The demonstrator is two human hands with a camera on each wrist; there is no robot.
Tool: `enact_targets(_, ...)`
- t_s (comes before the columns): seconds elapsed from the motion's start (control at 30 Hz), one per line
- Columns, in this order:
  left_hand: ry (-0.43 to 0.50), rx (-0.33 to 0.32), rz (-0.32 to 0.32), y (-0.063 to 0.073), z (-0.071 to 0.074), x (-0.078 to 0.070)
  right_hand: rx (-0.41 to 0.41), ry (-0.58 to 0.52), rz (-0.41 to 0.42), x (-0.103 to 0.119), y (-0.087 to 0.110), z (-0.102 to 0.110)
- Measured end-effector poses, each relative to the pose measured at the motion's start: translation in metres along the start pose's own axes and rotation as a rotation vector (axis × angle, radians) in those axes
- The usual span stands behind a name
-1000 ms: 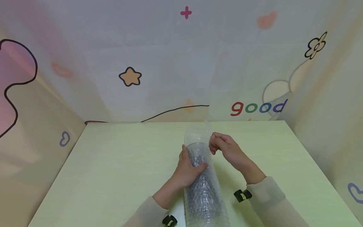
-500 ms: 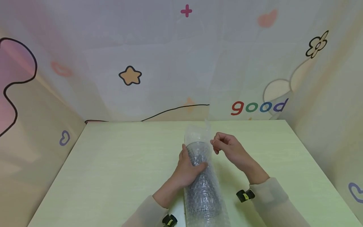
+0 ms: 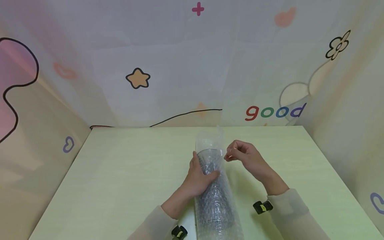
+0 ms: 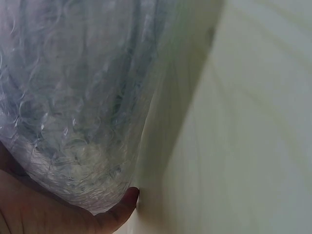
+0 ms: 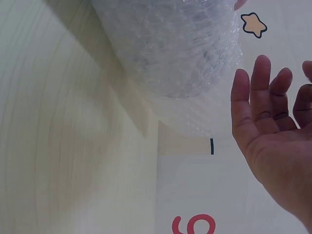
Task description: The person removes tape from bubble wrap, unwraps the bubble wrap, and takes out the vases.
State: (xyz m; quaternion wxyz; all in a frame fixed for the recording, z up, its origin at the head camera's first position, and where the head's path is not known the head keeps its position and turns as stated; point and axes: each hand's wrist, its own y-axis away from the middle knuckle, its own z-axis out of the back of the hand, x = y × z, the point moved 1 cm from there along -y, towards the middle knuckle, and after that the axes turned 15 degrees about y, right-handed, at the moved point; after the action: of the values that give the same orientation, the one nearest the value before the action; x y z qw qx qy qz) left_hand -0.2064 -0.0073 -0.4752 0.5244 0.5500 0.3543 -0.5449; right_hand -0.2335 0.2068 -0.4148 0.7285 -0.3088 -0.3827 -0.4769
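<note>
A tall, dark, rounded object wrapped in bubble wrap [image 3: 216,203] stands close in front of me; the wrapping hides what it is. My left hand [image 3: 198,181] grips it from the left, thumb across the front and fingers round the far side. In the left wrist view a fingertip [image 4: 130,195] presses the bubble wrap. Beside the upper right edge of the wrap, my right hand [image 3: 244,155] has thumb and index finger pinched together at a shiny, thin clear strip [image 3: 221,152] that looks like tape. In the right wrist view its other fingers [image 5: 261,78] are loosely curled, apart from the wrap.
The pale wooden table [image 3: 126,180] extends on both sides of the wrapped object. A printed cloth backdrop [image 3: 180,66] rises behind it and at both sides. Loose bubble wrap sticks up above the object's top. Each sleeve cuff has a black wrist device [image 3: 263,207] near it.
My right hand has drawn slightly to the right, away from the edge of the bubble wrap, and a glint of the clear strip now shows. The left hand keeps its grip.
</note>
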Motion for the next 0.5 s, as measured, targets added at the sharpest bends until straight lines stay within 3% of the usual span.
enact_targets(0.5,-0.004,-0.004,0.004,-0.001,0.0,0.0,0.021,-0.033,-0.032,-0.018,0.003,-0.006)
